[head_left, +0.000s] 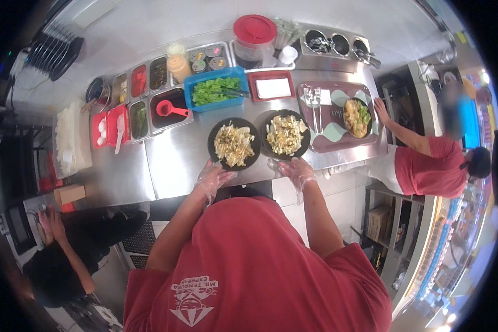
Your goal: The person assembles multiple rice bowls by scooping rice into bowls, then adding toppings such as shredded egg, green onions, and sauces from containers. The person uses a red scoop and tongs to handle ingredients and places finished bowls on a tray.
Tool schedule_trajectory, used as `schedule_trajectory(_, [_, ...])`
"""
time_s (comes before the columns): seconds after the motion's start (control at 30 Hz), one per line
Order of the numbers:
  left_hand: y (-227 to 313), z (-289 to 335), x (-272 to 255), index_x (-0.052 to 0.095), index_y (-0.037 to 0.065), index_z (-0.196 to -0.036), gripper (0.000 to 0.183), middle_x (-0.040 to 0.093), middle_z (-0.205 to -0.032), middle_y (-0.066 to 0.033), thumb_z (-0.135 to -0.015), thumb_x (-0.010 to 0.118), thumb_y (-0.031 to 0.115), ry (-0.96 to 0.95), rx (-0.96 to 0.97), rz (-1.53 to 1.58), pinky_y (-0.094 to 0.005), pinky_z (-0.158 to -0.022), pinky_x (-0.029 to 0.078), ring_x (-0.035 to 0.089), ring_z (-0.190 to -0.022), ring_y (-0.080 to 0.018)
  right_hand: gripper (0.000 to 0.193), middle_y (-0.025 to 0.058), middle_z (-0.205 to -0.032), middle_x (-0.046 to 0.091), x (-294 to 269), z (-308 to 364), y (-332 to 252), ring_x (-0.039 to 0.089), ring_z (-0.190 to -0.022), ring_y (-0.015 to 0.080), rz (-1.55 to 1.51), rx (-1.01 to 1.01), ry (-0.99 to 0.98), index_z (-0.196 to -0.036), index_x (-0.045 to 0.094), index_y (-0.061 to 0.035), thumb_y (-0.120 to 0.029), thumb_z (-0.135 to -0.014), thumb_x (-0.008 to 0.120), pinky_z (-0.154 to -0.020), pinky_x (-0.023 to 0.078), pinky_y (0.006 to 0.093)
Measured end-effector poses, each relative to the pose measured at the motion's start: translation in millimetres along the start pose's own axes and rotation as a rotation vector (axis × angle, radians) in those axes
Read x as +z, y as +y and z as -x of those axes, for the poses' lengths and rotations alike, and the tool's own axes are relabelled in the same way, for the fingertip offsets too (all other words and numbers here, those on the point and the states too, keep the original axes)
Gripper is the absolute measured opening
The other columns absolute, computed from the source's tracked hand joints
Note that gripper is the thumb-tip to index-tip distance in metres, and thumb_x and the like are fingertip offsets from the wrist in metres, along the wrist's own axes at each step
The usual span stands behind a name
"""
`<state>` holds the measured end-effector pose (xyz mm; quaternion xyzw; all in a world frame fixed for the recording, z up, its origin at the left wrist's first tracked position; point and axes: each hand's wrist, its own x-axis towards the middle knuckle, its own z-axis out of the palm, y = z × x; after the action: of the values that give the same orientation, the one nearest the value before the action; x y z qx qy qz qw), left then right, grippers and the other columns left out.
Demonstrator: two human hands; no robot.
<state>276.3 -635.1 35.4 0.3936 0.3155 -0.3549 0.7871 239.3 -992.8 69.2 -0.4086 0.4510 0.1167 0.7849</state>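
Two dark round plates lie side by side on the steel counter in front of me: the left plate (pixel 210 152) and the right plate (pixel 267 150). Each carries a heap of pale, shredded-looking food with brownish bits and a pale wedge; the exact dish is unclear. My left hand (pixel 215 177), in a clear glove, touches the near rim of the left plate with fingers apart. At the near rim of the right plate, my right hand (pixel 297 170), also gloved, has its fingers spread against it. Neither hand visibly lifts a plate.
Behind the plates stand a blue tub of greens (pixel 217 91) with tongs, and a red tray (pixel 271 84) with white napkins. At right, a serving tray (pixel 335 141) holds cutlery and a filled bowl (pixel 357 118); a co-worker's hand (pixel 380 110) touches its edge. Another person's hands (pixel 51 225) show lower left.
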Motion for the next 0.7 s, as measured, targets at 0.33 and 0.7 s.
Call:
schedule_trajectory(0.33, [-4,52,-56,0.055,0.011,-0.144,0.054,0.071,-0.114,-0.0121,-0.096,0.073,0.032,0.02,0.043,-0.346,-0.0389,-0.079,0.06,0.07,-0.093,-0.0231,0.041,0.0157,-0.092,0.077,2,61,19,0.073,-0.082,0.0217,0.987,0.111,-0.333,-0.112,0.069,-0.0014,-0.04,-0.099,0.064,-0.07,0.057,0.0345])
schedule_trajectory(0.7, [-60,184,-302,0.067,0.008,-0.118,0.031,0.071,-0.106,-0.0144,-0.101,0.064,0.033,0.416,0.168,-0.162,-0.0444,-0.085,0.06,0.071,-0.091,-0.027,0.044,0.0156,-0.102,0.074,107,81,104,0.072,-0.082,0.0214,1.287,0.072,-0.427,-0.118,0.066,-0.0002,-0.039,-0.097,0.067,-0.068,0.056,0.0346])
